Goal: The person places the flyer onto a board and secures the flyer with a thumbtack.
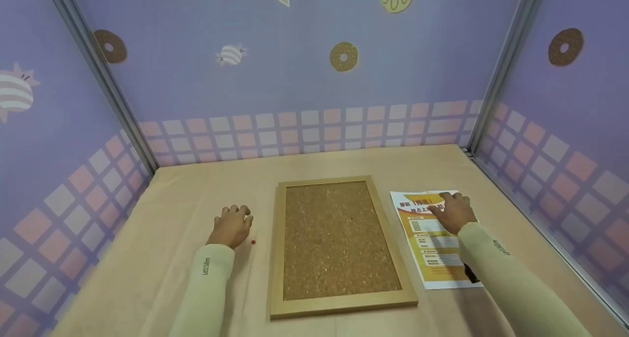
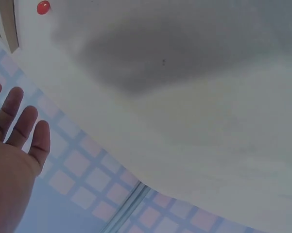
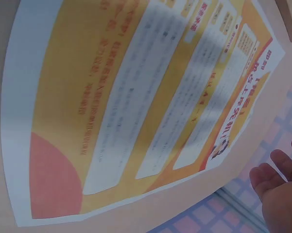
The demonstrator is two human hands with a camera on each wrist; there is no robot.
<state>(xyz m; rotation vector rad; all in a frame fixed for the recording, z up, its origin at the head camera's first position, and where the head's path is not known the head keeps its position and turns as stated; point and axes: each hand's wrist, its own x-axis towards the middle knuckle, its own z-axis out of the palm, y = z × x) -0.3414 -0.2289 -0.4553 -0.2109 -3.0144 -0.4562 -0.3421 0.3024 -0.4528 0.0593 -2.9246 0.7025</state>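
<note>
A cork board [image 1: 339, 238] in a pale wooden frame lies flat between the two hands. My left hand [image 1: 233, 227] is just left of it, fingers loosely bent, holding nothing. Close by that hand sits a small red round piece [image 2: 43, 7], perhaps a pin head; its underside cannot be made out. To the right of the board lies a printed sheet [image 1: 415, 248] in yellow, orange and white. Over the sheet's upper right part is my right hand [image 1: 454, 213], fingers spread and slightly bent, gripping nothing. In the right wrist view its fingers appear apart from the paper.
A light cloth-covered table [image 1: 196, 189] carries everything. Purple walls with printed sweets and a checked band [image 1: 314, 130] enclose the back and both sides. Metal posts [image 1: 503, 67] stand at the back corners. Shadows fall across the sheet and cloth.
</note>
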